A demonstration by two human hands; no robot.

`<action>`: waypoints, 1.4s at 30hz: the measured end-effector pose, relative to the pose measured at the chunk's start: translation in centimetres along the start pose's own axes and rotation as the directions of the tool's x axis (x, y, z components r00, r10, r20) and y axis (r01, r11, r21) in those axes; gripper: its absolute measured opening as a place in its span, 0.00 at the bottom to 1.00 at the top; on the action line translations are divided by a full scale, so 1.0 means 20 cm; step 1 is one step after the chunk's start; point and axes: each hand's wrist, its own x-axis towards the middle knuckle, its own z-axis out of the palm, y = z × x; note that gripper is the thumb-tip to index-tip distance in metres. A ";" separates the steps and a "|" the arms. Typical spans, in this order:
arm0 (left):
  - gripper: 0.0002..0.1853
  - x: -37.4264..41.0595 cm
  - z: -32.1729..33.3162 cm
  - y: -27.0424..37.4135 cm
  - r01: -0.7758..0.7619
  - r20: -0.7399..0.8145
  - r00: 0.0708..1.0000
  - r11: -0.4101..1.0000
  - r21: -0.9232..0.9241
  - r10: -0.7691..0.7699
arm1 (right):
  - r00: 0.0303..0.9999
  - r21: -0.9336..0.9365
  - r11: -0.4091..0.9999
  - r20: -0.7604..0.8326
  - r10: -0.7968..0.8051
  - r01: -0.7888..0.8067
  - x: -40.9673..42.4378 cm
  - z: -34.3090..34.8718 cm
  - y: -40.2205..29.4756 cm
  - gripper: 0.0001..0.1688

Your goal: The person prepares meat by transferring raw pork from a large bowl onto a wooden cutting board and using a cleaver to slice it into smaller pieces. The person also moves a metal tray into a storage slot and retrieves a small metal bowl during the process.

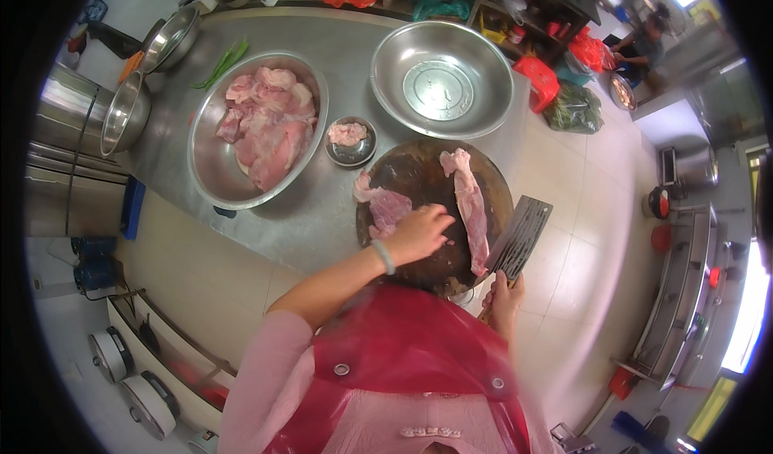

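Observation:
My right hand (504, 297) grips the wooden handle of a cleaver (520, 236), its broad blade at the right edge of a round wooden chopping block (423, 167). A long strip of raw meat (470, 209) lies on the block beside the blade. Over the block's middle is my left hand (423, 233), wearing a pale bracelet, fingers slightly curled; whether it holds anything is hard to see. Just beyond that wrist lies another raw meat piece (388, 206). A small metal bowl (357, 153) with pale scraps (347, 133) stands at the block's upper left.
A large steel basin (199, 170) of raw meat (272, 128) and a second steel basin (444, 79) stand on the metal table (284, 230). Green chilies (223, 64) lie behind. A person (649, 43) is at the far right, near a red stool (535, 84) and bagged greens (574, 107).

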 end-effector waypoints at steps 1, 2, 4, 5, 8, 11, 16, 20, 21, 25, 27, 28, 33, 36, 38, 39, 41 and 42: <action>0.23 0.05 0.05 0.07 -0.035 0.044 0.998 0.999 0.019 0.034 | 1.000 0.037 0.999 0.010 0.006 -0.007 0.00 0.00 0.02 0.07; 0.25 0.09 0.09 0.12 -0.142 0.051 0.989 0.982 0.128 0.136 | 1.000 0.046 0.999 0.022 -0.016 0.015 0.00 -0.01 0.03 0.07; 0.24 0.19 0.20 0.17 -0.345 0.077 0.937 0.873 0.345 0.340 | 0.999 0.070 0.997 0.031 -0.036 0.034 0.00 -0.04 0.07 0.07; 0.21 0.23 0.26 0.17 -0.332 0.118 0.943 0.867 0.371 0.311 | 0.998 0.080 0.996 0.039 -0.048 0.045 0.00 -0.06 0.07 0.07; 0.08 0.33 0.41 0.16 -0.311 0.138 0.950 0.845 0.435 0.279 | 0.997 0.075 0.996 0.060 -0.044 0.040 -0.02 -0.12 0.06 0.07; 0.04 0.30 0.34 0.18 -0.301 0.109 0.954 0.888 0.348 0.280 | 0.997 0.081 0.996 0.066 -0.042 0.037 -0.02 -0.20 0.10 0.07; 0.02 -0.06 -0.07 0.23 -0.332 0.161 0.942 0.894 0.301 0.295 | 0.990 0.097 0.995 0.132 -0.045 0.032 0.03 -0.28 0.15 0.07; 0.03 -0.43 -0.24 0.27 -0.202 0.221 0.966 0.923 0.328 0.133 | 0.969 -0.009 0.995 0.228 -0.090 0.095 0.08 -0.31 0.12 0.08; 0.03 -0.50 -0.23 0.27 -0.188 0.245 0.964 0.922 0.340 0.106 | 0.960 -0.058 0.991 0.261 -0.102 0.121 0.10 -0.31 0.12 0.08; 0.05 -0.59 -0.11 0.23 -0.127 0.156 0.986 0.891 0.435 0.064 | 0.936 -0.162 0.976 0.342 -0.084 0.147 0.07 -0.25 0.00 0.08; 0.07 -0.54 -0.07 0.22 -0.108 0.083 0.993 0.899 0.424 0.080 | 0.925 -0.185 0.963 0.362 -0.118 0.196 0.08 -0.22 0.02 0.08; 0.08 -0.51 -0.06 0.23 -0.044 0.011 0.999 0.900 0.433 0.044 | 0.925 -0.207 0.956 0.360 -0.122 0.207 0.05 -0.20 -0.01 0.08; 0.14 -0.21 0.07 0.13 0.246 -0.251 0.952 0.921 0.301 -0.173 | 0.926 -0.285 0.921 0.343 -0.159 0.264 -0.01 -0.16 0.06 0.10; 0.16 0.02 0.19 0.06 0.256 -0.297 0.937 0.941 0.222 -0.185 | 0.943 -0.324 0.915 0.300 -0.140 0.239 -0.04 -0.19 0.13 0.11; 0.17 0.10 0.33 -0.10 0.238 -0.312 0.941 0.912 0.334 -0.132 | 0.934 -0.354 0.892 0.312 -0.171 0.282 -0.04 -0.17 0.19 0.11; 0.18 0.12 0.37 -0.16 0.222 -0.309 0.946 0.895 0.388 -0.101 | 0.931 -0.371 0.875 0.305 -0.201 0.311 -0.03 -0.17 0.24 0.11; 0.19 0.15 0.26 -0.01 -0.026 -0.166 0.984 0.972 0.234 0.067 | 0.954 -0.398 0.874 0.217 -0.206 0.279 -0.04 -0.20 0.28 0.11; 0.20 0.13 0.24 -0.02 -0.159 -0.106 0.976 0.956 0.248 0.190 | 0.960 -0.410 0.874 0.206 -0.188 0.259 -0.08 -0.17 0.23 0.11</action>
